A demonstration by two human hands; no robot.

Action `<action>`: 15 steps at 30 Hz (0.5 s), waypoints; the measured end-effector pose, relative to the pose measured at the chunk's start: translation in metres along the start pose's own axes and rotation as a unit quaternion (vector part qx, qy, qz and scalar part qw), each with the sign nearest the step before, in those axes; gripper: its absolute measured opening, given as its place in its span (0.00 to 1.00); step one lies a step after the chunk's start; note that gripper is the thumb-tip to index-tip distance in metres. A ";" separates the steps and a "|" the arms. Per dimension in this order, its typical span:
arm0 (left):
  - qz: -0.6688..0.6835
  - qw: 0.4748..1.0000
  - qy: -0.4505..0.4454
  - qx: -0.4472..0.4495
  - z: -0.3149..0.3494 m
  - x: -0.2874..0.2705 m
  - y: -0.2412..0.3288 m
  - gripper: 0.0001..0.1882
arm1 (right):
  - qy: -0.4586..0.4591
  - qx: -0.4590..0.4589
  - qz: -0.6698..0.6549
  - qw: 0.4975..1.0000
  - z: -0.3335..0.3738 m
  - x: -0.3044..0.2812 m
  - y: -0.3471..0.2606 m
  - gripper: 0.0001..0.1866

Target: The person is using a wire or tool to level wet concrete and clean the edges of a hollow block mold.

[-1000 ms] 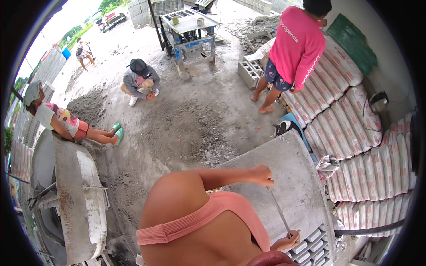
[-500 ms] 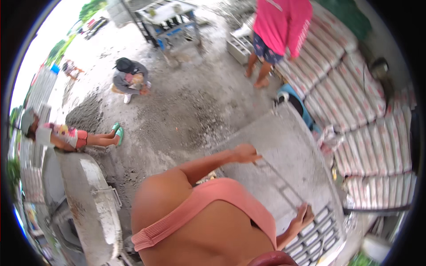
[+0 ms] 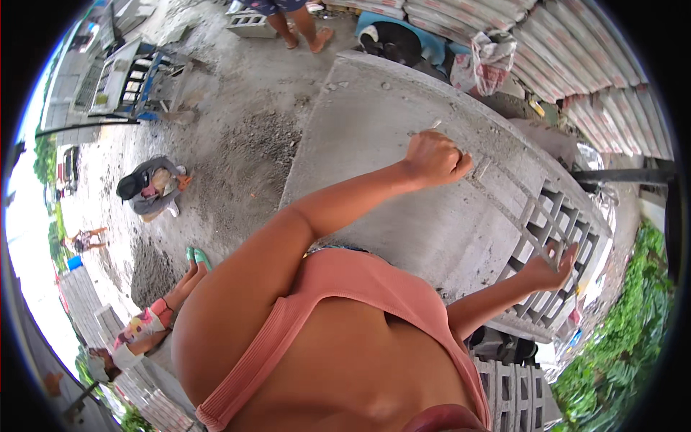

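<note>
My left hand (image 3: 434, 160) is closed in a fist at the far end of a grey ladder-shaped frame (image 3: 504, 199) with open cells. A short pale stub sticks up beside that fist. The fingers of my right hand (image 3: 553, 268) curl around the frame's near end, beside the grid of grey hollow blocks (image 3: 584, 232). Between my hands the frame stretches low over a wide grey concrete slab (image 3: 374, 144), whose surface shows through the cells. Whether it touches the slab, I cannot tell. My fingers hide both ends.
A black-and-white animal (image 3: 392, 42) lies in a blue container (image 3: 433, 47) behind the slab. Stacked sacks (image 3: 576, 50) line the far right. A person crouches (image 3: 155, 189) at left, and another person's legs (image 3: 291, 25) stand farther back. More hollow blocks (image 3: 504, 396) stand below right.
My view has turned, so the slab and the hollow blocks show more fully. Both hands, still on the frame, have shifted up and to the right in the picture.
</note>
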State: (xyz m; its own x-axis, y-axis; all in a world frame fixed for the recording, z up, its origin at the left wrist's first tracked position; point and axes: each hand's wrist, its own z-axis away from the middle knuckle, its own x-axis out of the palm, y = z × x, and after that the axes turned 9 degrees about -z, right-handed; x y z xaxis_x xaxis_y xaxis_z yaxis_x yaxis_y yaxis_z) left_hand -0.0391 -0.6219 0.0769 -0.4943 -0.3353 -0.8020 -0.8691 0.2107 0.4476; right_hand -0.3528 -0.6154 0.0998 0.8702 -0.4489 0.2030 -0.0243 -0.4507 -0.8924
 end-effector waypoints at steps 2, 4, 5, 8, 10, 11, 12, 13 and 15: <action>0.031 0.998 0.048 0.041 -0.014 0.022 0.005 0.21 | -0.024 0.254 -0.382 0.888 -0.012 0.005 -0.012 0.27; 0.059 0.997 0.032 0.048 -0.025 0.047 0.008 0.21 | 0.040 0.221 -0.393 0.892 -0.021 0.000 -0.004 0.22; 0.080 0.995 0.021 0.050 -0.028 0.062 0.011 0.21 | 0.109 0.202 -0.364 0.903 -0.024 0.000 -0.003 0.18; 0.087 0.992 0.009 0.094 -0.043 0.092 0.029 0.22 | 0.242 0.109 -0.490 0.830 -0.037 -0.014 0.008 0.09; 0.101 0.989 -0.004 0.109 -0.053 0.107 0.046 0.22 | 0.312 0.066 -0.490 0.812 -0.044 -0.024 0.001 0.10; 0.105 0.987 -0.014 0.125 -0.059 0.115 0.056 0.23 | 0.377 0.026 -0.494 0.783 -0.049 -0.028 -0.003 0.12; 0.105 0.987 -0.020 0.123 -0.064 0.116 0.067 0.23 | 0.404 0.006 -0.503 0.764 -0.049 -0.032 -0.008 0.13; 0.096 0.987 -0.053 0.121 -0.068 0.116 0.078 0.23 | 0.420 0.003 -0.477 0.772 -0.052 -0.049 -0.007 0.13; 0.095 0.984 -0.089 0.123 -0.072 0.119 0.088 0.23 | 0.442 -0.061 -0.465 0.764 -0.053 -0.053 -0.025 0.13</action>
State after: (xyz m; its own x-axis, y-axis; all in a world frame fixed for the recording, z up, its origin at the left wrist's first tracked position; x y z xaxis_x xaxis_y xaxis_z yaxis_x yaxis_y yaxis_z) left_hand -0.1759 -0.7090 0.0489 -0.6176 -0.1069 -0.7792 -0.7194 0.4772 0.5048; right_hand -0.4243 -0.6218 0.1325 -0.1330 -0.2112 0.9683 0.3098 -0.9369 -0.1619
